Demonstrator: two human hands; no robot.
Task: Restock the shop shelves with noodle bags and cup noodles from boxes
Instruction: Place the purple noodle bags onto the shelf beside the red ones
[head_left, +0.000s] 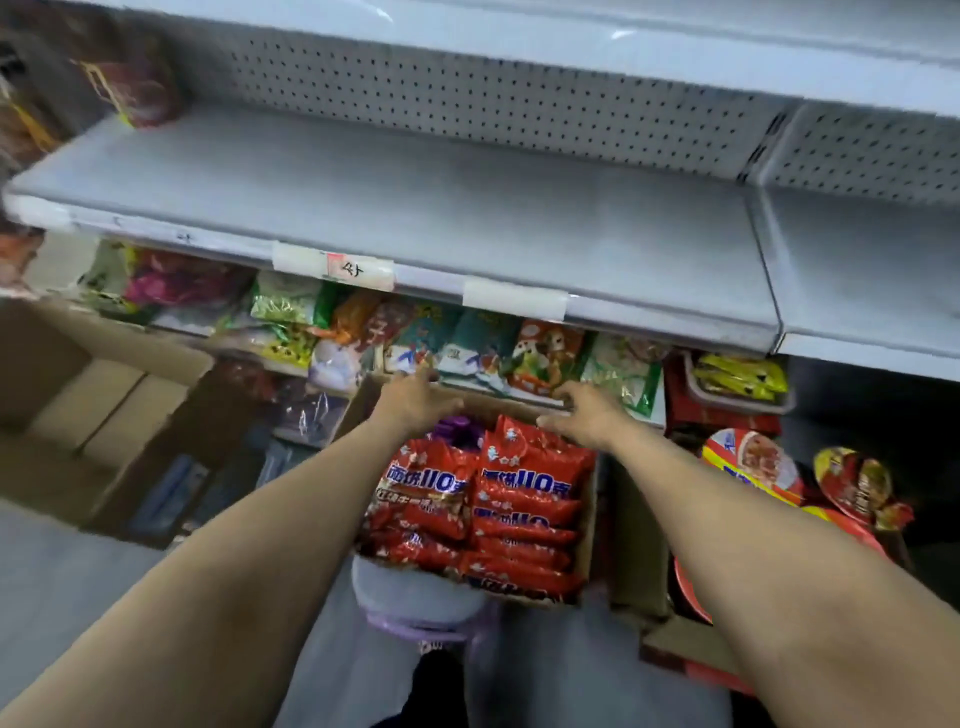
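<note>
Left hand (415, 402) and right hand (584, 418) reach the far rim of the cardboard box (498, 403) of red noodle bags (519, 499), probably to steady it. The fingers look loosely spread, but I cannot tell whether they grip.

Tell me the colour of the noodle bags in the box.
Red noodle bags, blue-and-white lettering; head view.

The shelf (415, 208) is painted metal, matt pale grey and smooth, with faint marks along its front lip. The back panel (467, 98) looks like the same metal, perforated with small holes. The label strips (514, 299) are clear, shiny plastic. The bags (524, 499) are glossy red plastic film, crinkled. The box (589, 530) is matt brown cardboard. The cups (753, 462) have glossy printed lids.
</note>
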